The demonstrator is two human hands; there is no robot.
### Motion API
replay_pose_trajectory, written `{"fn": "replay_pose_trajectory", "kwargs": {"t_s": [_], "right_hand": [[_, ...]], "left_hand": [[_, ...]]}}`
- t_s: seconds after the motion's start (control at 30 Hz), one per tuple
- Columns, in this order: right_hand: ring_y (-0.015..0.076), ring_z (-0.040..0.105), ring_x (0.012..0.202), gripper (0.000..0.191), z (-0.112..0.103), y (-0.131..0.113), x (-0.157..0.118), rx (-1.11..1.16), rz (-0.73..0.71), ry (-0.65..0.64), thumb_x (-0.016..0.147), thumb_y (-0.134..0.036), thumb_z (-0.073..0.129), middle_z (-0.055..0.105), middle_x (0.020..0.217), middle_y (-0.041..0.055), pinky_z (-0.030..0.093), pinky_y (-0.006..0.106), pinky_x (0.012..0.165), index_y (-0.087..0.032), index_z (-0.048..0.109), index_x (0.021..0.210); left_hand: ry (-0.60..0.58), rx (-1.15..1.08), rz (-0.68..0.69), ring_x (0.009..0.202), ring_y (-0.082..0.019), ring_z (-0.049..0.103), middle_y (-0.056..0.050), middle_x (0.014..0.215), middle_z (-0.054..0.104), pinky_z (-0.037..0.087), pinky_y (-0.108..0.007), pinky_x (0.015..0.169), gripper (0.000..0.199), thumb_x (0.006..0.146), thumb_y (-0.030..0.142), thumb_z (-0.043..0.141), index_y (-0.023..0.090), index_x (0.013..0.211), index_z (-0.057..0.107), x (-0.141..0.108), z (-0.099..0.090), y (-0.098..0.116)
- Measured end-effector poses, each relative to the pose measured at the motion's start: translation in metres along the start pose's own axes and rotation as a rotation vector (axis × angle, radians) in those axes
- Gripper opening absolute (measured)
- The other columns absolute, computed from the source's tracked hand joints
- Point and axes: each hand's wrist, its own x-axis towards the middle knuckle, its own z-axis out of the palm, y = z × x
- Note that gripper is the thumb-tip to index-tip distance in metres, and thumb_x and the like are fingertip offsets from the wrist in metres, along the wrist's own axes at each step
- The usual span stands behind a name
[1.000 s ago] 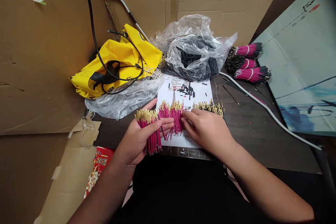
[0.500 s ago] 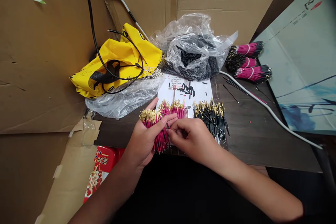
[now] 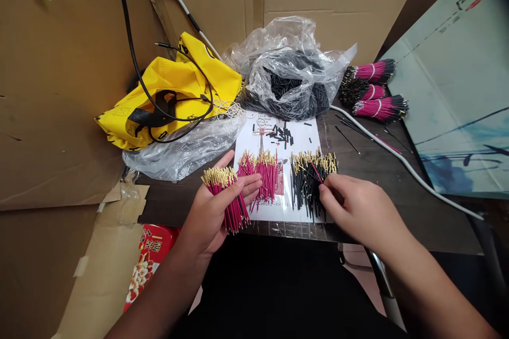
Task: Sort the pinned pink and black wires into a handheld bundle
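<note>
My left hand is closed round a thick bundle of short pink wires with gold terminals at the top and silvery tips below. The thumb lies across the bundle, and the other fingers stretch out to the right. My right hand pinches a thin pink wire over the pile of black wires, which have gold terminals too. Left of that pile, more pink wires lie on the printed white paper. Small black sleeves are scattered on the paper's upper part.
A clear plastic bag full of black sleeves stands behind the paper. Tied pink and black bundles lie at the right. A yellow bag with a black cable is at the left. A white cable crosses the dark table.
My right hand has moved right, away from the bundle in my left hand, to the black wire pile with a pink wire. My left hand still holds its bundle. The view has shifted slightly.
</note>
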Motion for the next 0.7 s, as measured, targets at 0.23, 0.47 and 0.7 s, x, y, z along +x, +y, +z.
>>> {"fn": "replay_pose_trajectory", "kwargs": {"t_s": [0.23,0.47,0.7], "right_hand": [[0.0156,0.048,0.058,0.031,0.0,-0.008,0.003,-0.063,-0.002,-0.013,0.096,-0.039,0.044,0.06,0.067,0.0002,0.019,0.031,0.054,-0.021,0.044,0.071],[0.015,0.049,0.056,0.031,0.007,-0.049,0.017,-0.1,-0.122,0.02,0.097,-0.037,0.044,0.064,0.072,0.0019,0.015,0.032,0.054,-0.02,0.05,0.072],[0.0164,0.055,0.065,0.032,0.014,-0.056,0.025,-0.072,-0.274,0.16,0.101,-0.036,0.041,0.062,0.075,0.0043,0.025,0.032,0.056,-0.019,0.059,0.081]], "left_hand": [[0.02,0.009,0.003,0.106,-0.023,0.072,-0.014,0.11,0.076,0.059,-0.037,0.099,0.084,0.09,0.013,0.066,0.024,0.159,0.019,-0.002,0.0,0.004],[0.033,-0.01,0.0,0.105,-0.023,0.073,-0.014,0.108,0.076,0.059,-0.034,0.099,0.084,0.089,0.011,0.067,0.023,0.159,0.021,-0.003,0.003,0.004],[0.02,-0.035,-0.018,0.104,-0.023,0.073,-0.014,0.107,0.076,0.059,-0.033,0.097,0.083,0.089,0.011,0.067,0.024,0.158,0.023,-0.003,0.005,0.005]]}}
